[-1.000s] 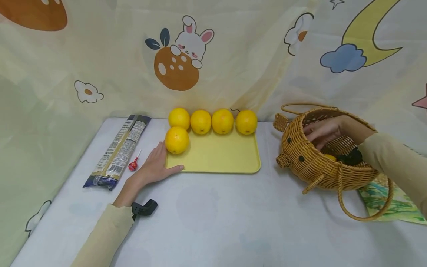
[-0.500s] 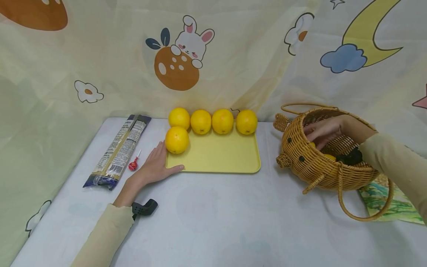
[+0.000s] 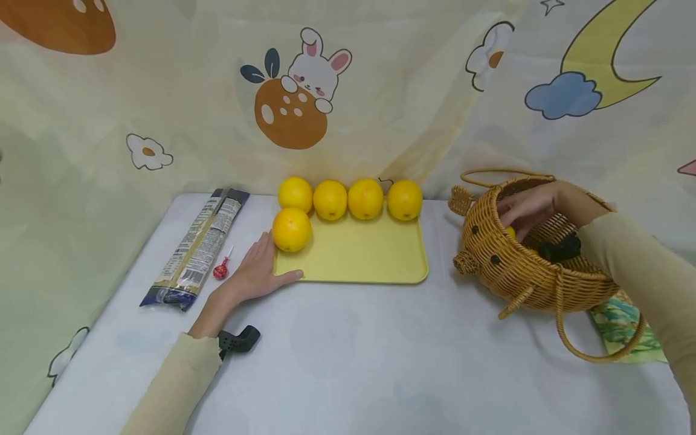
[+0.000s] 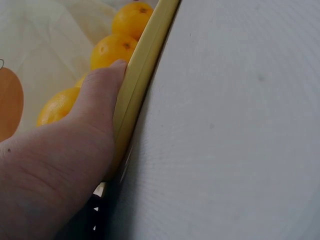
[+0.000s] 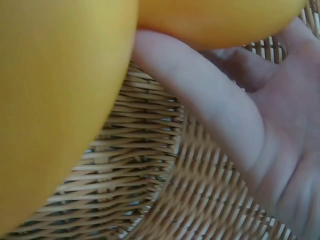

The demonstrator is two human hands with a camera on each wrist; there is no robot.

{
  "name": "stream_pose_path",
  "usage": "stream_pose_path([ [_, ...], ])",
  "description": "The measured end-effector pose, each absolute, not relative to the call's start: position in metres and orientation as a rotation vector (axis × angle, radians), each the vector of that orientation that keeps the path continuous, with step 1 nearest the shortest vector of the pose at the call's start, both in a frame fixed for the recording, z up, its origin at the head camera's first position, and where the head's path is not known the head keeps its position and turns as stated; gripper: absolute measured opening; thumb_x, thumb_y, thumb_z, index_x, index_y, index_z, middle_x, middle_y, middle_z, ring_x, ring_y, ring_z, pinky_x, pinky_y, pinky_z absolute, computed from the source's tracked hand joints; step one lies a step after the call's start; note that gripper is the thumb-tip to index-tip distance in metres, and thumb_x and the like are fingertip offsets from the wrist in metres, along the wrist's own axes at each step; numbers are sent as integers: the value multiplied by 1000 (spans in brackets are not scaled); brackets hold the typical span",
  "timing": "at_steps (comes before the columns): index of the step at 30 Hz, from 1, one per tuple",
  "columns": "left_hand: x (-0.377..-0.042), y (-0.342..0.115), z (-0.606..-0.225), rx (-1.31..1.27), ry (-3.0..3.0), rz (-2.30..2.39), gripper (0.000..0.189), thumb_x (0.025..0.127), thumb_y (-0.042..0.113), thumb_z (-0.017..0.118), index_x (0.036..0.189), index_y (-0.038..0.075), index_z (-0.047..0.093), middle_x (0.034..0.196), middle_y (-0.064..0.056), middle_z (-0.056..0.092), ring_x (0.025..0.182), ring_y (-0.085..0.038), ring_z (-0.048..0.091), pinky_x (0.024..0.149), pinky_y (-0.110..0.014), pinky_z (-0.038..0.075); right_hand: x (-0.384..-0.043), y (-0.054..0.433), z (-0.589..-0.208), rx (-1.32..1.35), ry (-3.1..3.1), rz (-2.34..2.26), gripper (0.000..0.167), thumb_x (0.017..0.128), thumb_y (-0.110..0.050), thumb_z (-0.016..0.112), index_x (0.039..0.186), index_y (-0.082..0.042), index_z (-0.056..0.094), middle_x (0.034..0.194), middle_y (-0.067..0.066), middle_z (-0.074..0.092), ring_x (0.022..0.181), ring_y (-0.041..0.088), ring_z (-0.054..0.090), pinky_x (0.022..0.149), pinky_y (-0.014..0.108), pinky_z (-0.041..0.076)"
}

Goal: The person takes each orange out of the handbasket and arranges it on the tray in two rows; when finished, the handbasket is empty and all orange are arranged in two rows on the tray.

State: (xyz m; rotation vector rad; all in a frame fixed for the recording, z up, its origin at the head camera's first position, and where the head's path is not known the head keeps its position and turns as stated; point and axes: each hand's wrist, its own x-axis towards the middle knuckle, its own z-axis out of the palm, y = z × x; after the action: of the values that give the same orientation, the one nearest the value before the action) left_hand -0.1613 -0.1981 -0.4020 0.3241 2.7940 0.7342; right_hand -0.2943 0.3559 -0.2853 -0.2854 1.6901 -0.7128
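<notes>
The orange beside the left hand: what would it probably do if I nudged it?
The orange would likely roll on the yellow tray, since it looks nearly round. The left hand, close beside it, might block it on that side. It is probably firm rather than floppy: its outline shows no sag.

Pale cream fabric backdrop [image 3: 212,90] is hanging behind table [image 3: 353,350] and is draping down along its left side. White covering is spanning tabletop. Near centre of backdrop, white rabbit print [image 3: 315,72] is leaning over brown fruit print [image 3: 293,132]. At upper right, blue cloud print [image 3: 562,96] is overlapping yellow moon print [image 3: 589,48]. Diffuse light is casting soft shadows on tabletop.
</notes>
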Motion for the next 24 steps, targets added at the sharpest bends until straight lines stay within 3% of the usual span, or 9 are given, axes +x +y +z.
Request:
stream_pose_path([
  [3,-162,-198,-401,318,2799,737,118,82,70,58,155,8,-12,164,-16,-7,152,-35,-4,124,-53,3,-294,356,-278,-293,1690,-720,76,103,-21,44,152,5,-6,152,23,29,124,18,56,103,44,51],
  [7,-162,-198,-400,320,2799,734,118,82,70,57,155,8,-12,164,-17,-6,152,-35,-4,125,-53,3,-293,361,-266,-341,1696,-723,74,103,-21,43,153,4,-6,139,5,49,122,21,58,101,41,52],
  [16,-162,-199,-401,311,2795,731,119,82,70,57,155,7,-13,164,-17,-7,152,-36,-4,124,-53,3,-278,389,-224,-532,1748,-799,53,102,-16,43,153,-20,26,145,-12,41,123,20,55,100,41,53],
  [19,-162,-199,-402,315,2798,730,119,82,70,57,155,7,-12,164,-17,-7,152,-36,-4,124,-53,3,-271,396,-209,-642,1901,-836,54,101,-13,44,153,-15,26,143,-14,45,119,17,58,93,37,57],
  [24,-163,-200,-402,326,2801,724,119,82,70,58,154,6,-13,164,-18,-7,152,-37,-4,124,-53,3,-251,392,-195,-866,2149,-1056,54,101,-7,47,151,-4,28,135,-3,57,104,17,64,85,28,59],
])
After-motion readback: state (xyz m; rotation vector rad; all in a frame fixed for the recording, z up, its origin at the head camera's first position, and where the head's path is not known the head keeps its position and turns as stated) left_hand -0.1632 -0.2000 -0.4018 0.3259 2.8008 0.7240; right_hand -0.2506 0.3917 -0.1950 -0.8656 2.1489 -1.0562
